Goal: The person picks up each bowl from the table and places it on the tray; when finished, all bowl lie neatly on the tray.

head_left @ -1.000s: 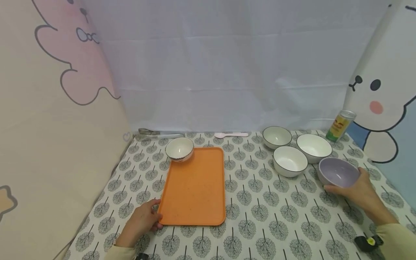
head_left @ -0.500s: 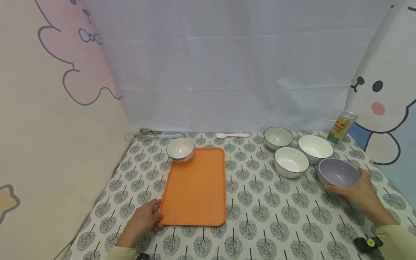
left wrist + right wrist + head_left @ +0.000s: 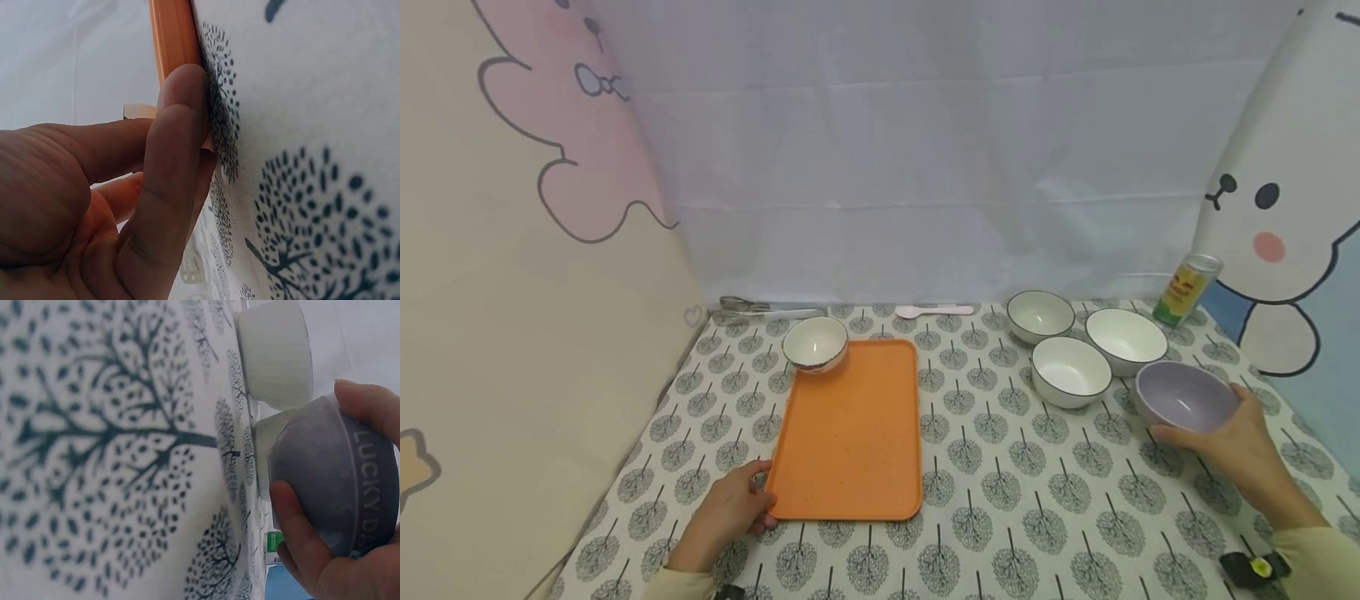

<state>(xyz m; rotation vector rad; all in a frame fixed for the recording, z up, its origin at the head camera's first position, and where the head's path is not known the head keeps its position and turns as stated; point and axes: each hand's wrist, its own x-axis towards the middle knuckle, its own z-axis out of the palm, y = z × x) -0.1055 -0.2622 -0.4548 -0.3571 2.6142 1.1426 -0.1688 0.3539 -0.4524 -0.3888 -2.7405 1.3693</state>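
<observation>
My right hand [image 3: 1228, 437] grips a purple bowl [image 3: 1183, 398] at the right side of the table, thumb on the near side and fingers round the far side. In the right wrist view raised lettering runs along the bowl [image 3: 325, 462], and its base looks a little off the cloth. My left hand [image 3: 727, 510] holds the near left corner of an orange tray [image 3: 850, 433]. The left wrist view shows fingers [image 3: 172, 144] against the tray's rim [image 3: 175, 37]. A white patterned bowl [image 3: 816, 343] sits over the tray's far left corner.
Beyond the purple bowl stand several pale bowls, among them a front white bowl [image 3: 1070, 372] and a back one [image 3: 1039, 315]. A yellow-green can [image 3: 1183, 292] is at the far right corner. A whisk [image 3: 745, 306] and a pink spoon [image 3: 932, 311] lie along the back edge.
The purple bowl has risen slightly and shifted a little to the right in my right hand. My left hand stays at the tray's corner.
</observation>
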